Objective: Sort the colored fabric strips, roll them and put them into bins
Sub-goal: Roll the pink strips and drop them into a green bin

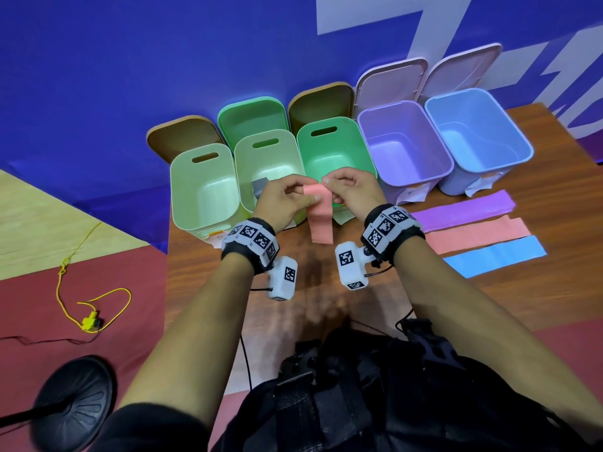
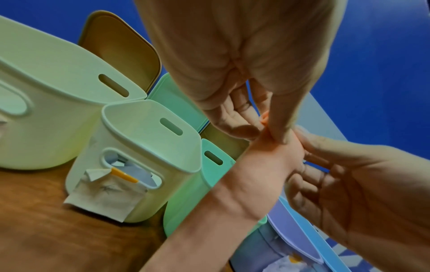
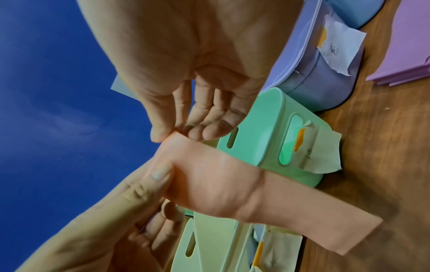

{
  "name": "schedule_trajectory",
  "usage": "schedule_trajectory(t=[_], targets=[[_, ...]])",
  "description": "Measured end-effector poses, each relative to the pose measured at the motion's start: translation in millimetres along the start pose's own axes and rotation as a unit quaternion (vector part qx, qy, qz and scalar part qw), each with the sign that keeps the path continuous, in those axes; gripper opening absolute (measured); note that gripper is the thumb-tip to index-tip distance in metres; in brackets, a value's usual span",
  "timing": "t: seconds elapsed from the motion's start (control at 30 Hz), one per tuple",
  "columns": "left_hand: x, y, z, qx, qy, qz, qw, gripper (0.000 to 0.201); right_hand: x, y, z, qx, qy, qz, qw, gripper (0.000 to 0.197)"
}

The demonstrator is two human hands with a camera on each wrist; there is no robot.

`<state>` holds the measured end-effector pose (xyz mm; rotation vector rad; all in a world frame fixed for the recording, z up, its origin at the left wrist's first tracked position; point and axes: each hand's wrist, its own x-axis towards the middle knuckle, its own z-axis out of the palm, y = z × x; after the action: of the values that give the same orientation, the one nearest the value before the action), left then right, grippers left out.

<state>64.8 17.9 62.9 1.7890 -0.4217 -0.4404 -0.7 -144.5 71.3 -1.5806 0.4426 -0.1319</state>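
Both hands hold one salmon-pink fabric strip [image 1: 321, 223] by its top end, in the air just in front of the row of bins. My left hand [image 1: 308, 192] pinches its left upper corner between thumb and fingers. My right hand [image 1: 329, 187] pinches the right upper corner. The rest of the strip hangs down towards the table, unrolled. In the left wrist view my left hand [image 2: 267, 135] nips the strip [image 2: 256, 174]. In the right wrist view my right hand [image 3: 177, 135] nips the strip [image 3: 221, 180]. Purple [image 1: 463, 210], pink [image 1: 476, 233] and blue [image 1: 496, 256] strips lie flat at the right.
Several open bins stand in a row: pale green [image 1: 182, 190], a second pale green [image 1: 239, 164] with a grey piece [image 1: 259, 187] inside, green [image 1: 362, 141], purple [image 1: 440, 148], blue [image 1: 515, 135]. Their lids lean on the blue wall. The table's left edge [image 1: 169, 272] is close.
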Motion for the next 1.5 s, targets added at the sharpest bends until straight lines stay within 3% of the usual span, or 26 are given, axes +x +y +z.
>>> schedule_trajectory(t=[0.2, 0.33, 0.53, 0.8, 1.1, 1.23, 1.37, 1.5], targets=[[-2, 2, -2, -0.007, 0.021, 0.001, 1.0, 0.014, -4, -1, 0, 0.006, -0.037, 0.006, 0.999, 0.009], [-3, 3, -2, 0.005, 0.025, 0.002, 1.0, 0.01, -3, -2, 0, -0.007, -0.025, 0.002, 1.0, 0.008], [-2, 5, -3, -0.004, 0.029, -0.006, 1.0, 0.034, -1, 0, 2, -0.017, -0.013, 0.001, 1.0, 0.007], [-3, 6, -4, -0.005, 0.05, -0.008, 0.999, 0.002, 2, 3, 3, -0.005, -0.033, 0.015, 0.999, 0.009], [-2, 6, -5, -0.009, 0.044, -0.009, 0.999, 0.015, 3, 3, 5, -0.008, -0.013, 0.016, 1.0, 0.007], [-4, 7, -5, -0.008, 0.046, 0.006, 0.999, 0.01, 3, 4, 4, -0.006, -0.021, 0.012, 1.0, 0.006], [-5, 9, -6, -0.002, 0.059, 0.003, 0.998, 0.005, 2, 2, 4, 0.02, -0.057, -0.004, 0.998, 0.022], [-7, 12, -5, -0.005, 0.053, -0.007, 0.999, 0.009, 4, 0, 7, 0.005, -0.039, 0.006, 0.999, 0.014]])
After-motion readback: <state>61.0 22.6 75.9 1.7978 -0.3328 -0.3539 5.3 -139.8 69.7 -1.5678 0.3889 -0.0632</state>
